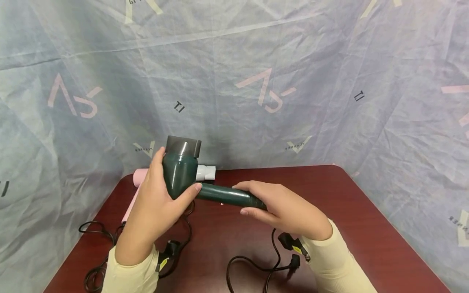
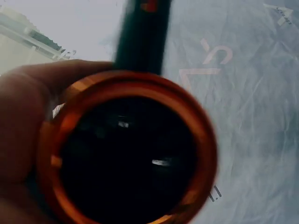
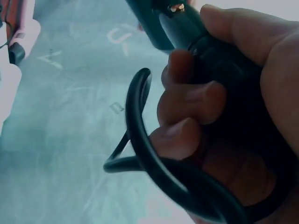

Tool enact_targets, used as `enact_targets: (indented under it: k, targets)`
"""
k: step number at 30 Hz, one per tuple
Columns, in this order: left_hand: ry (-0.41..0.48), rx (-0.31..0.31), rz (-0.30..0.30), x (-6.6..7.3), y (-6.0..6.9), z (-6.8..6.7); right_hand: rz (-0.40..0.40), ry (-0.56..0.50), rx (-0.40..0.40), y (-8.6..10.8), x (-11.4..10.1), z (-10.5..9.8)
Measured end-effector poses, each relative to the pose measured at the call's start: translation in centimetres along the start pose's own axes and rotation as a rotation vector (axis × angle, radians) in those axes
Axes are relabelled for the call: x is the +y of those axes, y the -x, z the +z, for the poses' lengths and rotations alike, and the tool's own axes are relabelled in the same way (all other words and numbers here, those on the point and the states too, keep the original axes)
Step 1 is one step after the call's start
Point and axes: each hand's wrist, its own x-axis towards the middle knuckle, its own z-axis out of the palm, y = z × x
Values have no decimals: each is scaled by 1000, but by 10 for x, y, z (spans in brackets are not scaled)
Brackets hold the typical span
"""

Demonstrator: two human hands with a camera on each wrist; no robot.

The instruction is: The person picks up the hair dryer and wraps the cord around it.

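Observation:
A dark green hair dryer point(image 1: 179, 175) with a smoky grey nozzle point(image 1: 183, 147) is held up above the table. My left hand point(image 1: 155, 207) grips its head, thumb in front near the handle joint. Around the lower part of the handle point(image 1: 223, 194), my right hand point(image 1: 283, 203) has its fingers curled, as the right wrist view also shows. A black cord point(image 3: 140, 121) loops beside those fingers. In the left wrist view, an orange ring point(image 2: 205, 140) edges the dryer's dark round end. The left fingers behind the head are mostly hidden.
On the reddish-brown table point(image 1: 315, 183), a pink hair dryer point(image 1: 141, 177) lies at the back left, partly behind my left arm. A white nozzle-like piece point(image 1: 205, 173) shows beyond the green dryer. Black cords with a plug point(image 1: 294, 261) lie in front. Grey printed cloth point(image 1: 227, 101) surrounds the table.

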Motion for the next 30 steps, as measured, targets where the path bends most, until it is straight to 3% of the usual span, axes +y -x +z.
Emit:
enact_targets:
  k: [3,6,9,11,15,20,22,25,30]
  targets:
    - [60,-3,-94,3,1,-5,-50,62,38,1,-7,-5]
    - [138,-19,-133,5,2,-9,-101,121,82,2,-10,-9]
    - [217,-29,-127,5,2,-10,-136,147,114,3,-10,-12]
    - [243,-3,-114,5,3,-10,-133,131,135,4,-11,-13]
    - [283,107,-83,7,5,-7,-73,-3,201,4,-13,-13]
    - [382,250,-26,12,8,-6,31,-158,339,5,-13,-13]
    - [395,293,-16,13,8,-6,38,-199,382,4,-11,-13]
    - [421,302,-6,13,7,-6,-19,-197,438,2,-8,-11]
    - [516,242,16,11,5,-4,-140,-89,543,-1,-5,-11]
